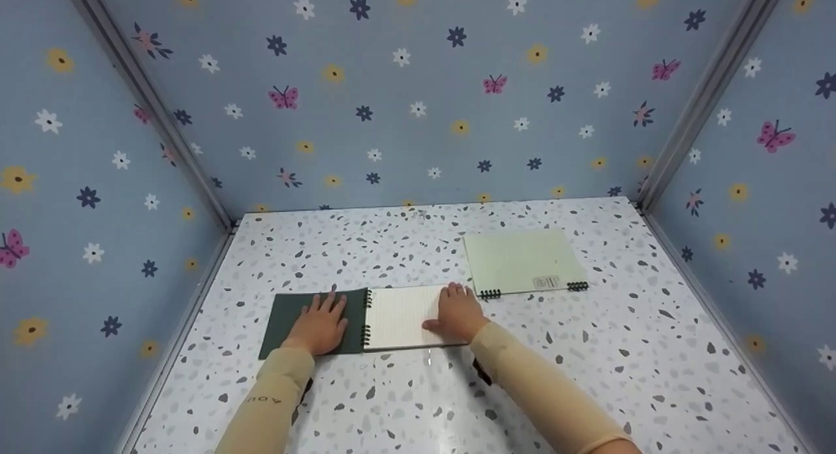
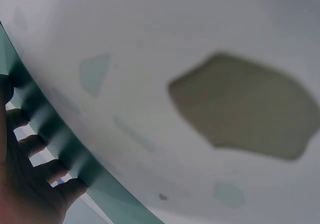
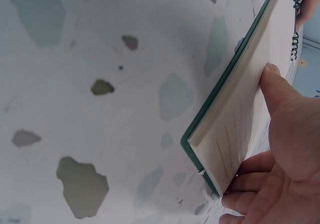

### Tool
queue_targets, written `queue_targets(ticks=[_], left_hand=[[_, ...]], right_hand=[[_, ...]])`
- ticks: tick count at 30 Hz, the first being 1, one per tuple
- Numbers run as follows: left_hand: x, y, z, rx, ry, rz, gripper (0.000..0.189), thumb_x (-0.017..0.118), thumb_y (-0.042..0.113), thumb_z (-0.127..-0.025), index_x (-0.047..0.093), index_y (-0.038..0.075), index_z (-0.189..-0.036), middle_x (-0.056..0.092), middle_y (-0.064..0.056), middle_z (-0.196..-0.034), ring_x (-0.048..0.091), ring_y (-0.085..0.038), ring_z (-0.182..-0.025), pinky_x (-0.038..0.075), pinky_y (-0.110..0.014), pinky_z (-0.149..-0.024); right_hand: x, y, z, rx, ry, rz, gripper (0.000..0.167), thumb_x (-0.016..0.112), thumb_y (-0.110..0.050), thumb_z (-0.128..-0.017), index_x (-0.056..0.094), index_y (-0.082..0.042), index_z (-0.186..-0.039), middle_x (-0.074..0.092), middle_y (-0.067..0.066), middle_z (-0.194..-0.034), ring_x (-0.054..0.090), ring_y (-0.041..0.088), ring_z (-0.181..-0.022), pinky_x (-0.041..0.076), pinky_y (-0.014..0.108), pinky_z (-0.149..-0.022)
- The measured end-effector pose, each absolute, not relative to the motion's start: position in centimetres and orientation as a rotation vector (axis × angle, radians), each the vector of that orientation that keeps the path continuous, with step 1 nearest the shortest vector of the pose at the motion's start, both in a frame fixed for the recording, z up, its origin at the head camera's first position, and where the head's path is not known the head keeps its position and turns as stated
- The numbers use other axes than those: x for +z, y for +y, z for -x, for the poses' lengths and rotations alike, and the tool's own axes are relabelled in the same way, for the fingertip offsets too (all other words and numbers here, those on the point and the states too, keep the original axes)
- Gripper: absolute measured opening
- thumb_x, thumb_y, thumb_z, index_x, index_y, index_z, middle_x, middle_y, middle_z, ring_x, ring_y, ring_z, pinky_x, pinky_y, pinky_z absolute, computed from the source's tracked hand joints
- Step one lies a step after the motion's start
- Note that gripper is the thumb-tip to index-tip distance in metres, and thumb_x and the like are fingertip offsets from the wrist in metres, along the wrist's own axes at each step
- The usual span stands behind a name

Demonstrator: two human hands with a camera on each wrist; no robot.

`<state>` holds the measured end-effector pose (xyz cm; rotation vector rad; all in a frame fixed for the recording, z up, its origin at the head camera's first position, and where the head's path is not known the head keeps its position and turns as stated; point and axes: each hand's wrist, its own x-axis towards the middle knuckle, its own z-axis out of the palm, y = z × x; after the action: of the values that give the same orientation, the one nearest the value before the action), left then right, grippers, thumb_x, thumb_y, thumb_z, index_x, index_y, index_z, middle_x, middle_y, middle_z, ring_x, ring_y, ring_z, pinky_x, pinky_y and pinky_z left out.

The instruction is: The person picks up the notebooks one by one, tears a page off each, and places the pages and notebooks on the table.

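Note:
A spiral notebook with a dark green cover (image 1: 281, 317) lies opened flat, its lined white page (image 1: 401, 317) to the right of the black rings. Across the cover rests my left hand (image 1: 319, 326), palm down with fingers spread. In the left wrist view, the left hand's fingertips (image 2: 75, 188) press on the green surface. My right hand (image 1: 459, 313) rests at the page's right side; in the right wrist view its thumb (image 3: 275, 82) touches the page and its other fingers lie along the edge. A second notebook, pale green (image 1: 522, 261), lies beyond the right hand.
The speckled white table (image 1: 353, 251) is enclosed by blue flowered panels (image 1: 418, 81) at the back and both sides. Grey metal posts (image 1: 705, 95) stand at the back corners. The pale notebook's black rings (image 1: 578, 286) face the near side.

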<state>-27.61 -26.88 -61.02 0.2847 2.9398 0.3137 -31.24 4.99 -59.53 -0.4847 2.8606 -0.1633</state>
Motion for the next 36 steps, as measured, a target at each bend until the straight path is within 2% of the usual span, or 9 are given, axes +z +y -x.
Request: queue_targets(ticks=[4,7,11,14,18,24,27,30,36], left_hand=[[-61.2,-26.9,27.7,0.312,2.939,-0.290,0.059,0.049,0.027,-0.115,0.040,-0.001,-0.166,0.032,-0.031,-0.173,0.026,-0.062,-0.159,0.030,-0.077,-0.126],[-61.5,-27.1,27.9,0.306,2.941,-0.293,0.059,0.048,0.027,-0.115,0.040,-0.001,-0.166,0.032,-0.032,-0.173,0.025,-0.062,-0.159,0.030,-0.077,-0.125],[-61.4,-27.1,28.1,0.306,2.939,-0.295,0.059,0.047,0.028,-0.115,0.039,-0.001,-0.166,0.031,-0.032,-0.173,0.025,-0.062,-0.159,0.030,-0.078,-0.125],[-61.1,-27.0,28.1,0.330,2.933,-0.304,0.058,0.048,0.026,-0.115,0.040,-0.002,-0.165,0.032,-0.032,-0.173,0.026,-0.063,-0.158,0.030,-0.078,-0.124],[-60.5,-26.8,28.0,0.372,2.914,-0.294,0.058,0.050,0.027,-0.114,0.043,-0.002,-0.164,0.034,-0.033,-0.172,0.027,-0.063,-0.158,0.031,-0.078,-0.124],[-59.9,-26.3,28.5,0.395,2.884,-0.232,0.060,0.048,0.035,-0.116,0.043,0.001,-0.165,0.034,-0.034,-0.171,0.028,-0.065,-0.156,0.030,-0.079,-0.124],[-59.5,-25.7,28.9,0.383,2.856,-0.215,0.060,0.043,0.038,-0.117,0.039,0.007,-0.168,0.030,-0.034,-0.172,0.026,-0.070,-0.154,0.031,-0.082,-0.121],[-59.2,-25.0,29.2,0.353,2.841,-0.212,0.059,0.041,0.038,-0.117,0.037,0.012,-0.170,0.029,-0.035,-0.173,0.025,-0.074,-0.152,0.031,-0.085,-0.118],[-59.5,-24.3,29.7,0.297,2.853,-0.266,0.059,0.041,0.034,-0.117,0.038,0.004,-0.168,0.032,-0.028,-0.175,0.024,-0.060,-0.161,0.029,-0.079,-0.125]], right_hand=[[-59.7,4.9,31.1,-0.190,2.866,0.487,0.098,0.072,-0.061,-0.100,0.043,0.013,-0.158,0.041,0.033,-0.167,0.038,0.044,-0.160,0.025,0.055,-0.137],[-59.8,4.8,31.0,-0.234,2.885,0.524,0.086,0.074,-0.055,-0.101,0.052,0.011,-0.150,0.050,0.032,-0.161,0.047,0.044,-0.155,0.030,0.057,-0.134],[-59.6,4.4,30.7,-0.382,2.911,0.592,0.055,0.081,-0.038,-0.099,0.067,0.005,-0.131,0.071,0.025,-0.135,0.066,0.042,-0.131,0.042,0.057,-0.126],[-59.3,4.2,30.4,-0.562,2.903,0.616,0.047,0.085,-0.021,-0.095,0.069,0.004,-0.131,0.075,0.023,-0.126,0.071,0.042,-0.123,0.051,0.055,-0.118],[-59.1,4.1,30.1,-0.812,2.855,0.607,0.063,0.084,-0.008,-0.089,0.060,0.008,-0.146,0.069,0.026,-0.141,0.066,0.044,-0.133,0.053,0.054,-0.116],[-57.9,4.2,30.6,-1.159,2.791,0.433,0.080,0.088,-0.022,-0.089,0.051,0.008,-0.154,0.057,0.028,-0.156,0.057,0.044,-0.144,0.045,0.055,-0.125],[-57.1,4.3,30.9,-1.269,2.784,0.302,0.085,0.090,-0.024,-0.089,0.048,0.008,-0.156,0.054,0.030,-0.157,0.054,0.045,-0.146,0.043,0.055,-0.126],[-56.6,4.7,31.3,-1.387,2.755,0.136,0.088,0.090,-0.016,-0.088,0.043,0.007,-0.160,0.051,0.031,-0.157,0.052,0.045,-0.148,0.042,0.054,-0.127],[-56.9,5.6,31.9,-1.548,2.605,-0.160,0.090,0.084,-0.003,-0.088,0.035,0.004,-0.164,0.057,0.031,-0.151,0.061,0.043,-0.138,0.056,0.052,-0.113]])
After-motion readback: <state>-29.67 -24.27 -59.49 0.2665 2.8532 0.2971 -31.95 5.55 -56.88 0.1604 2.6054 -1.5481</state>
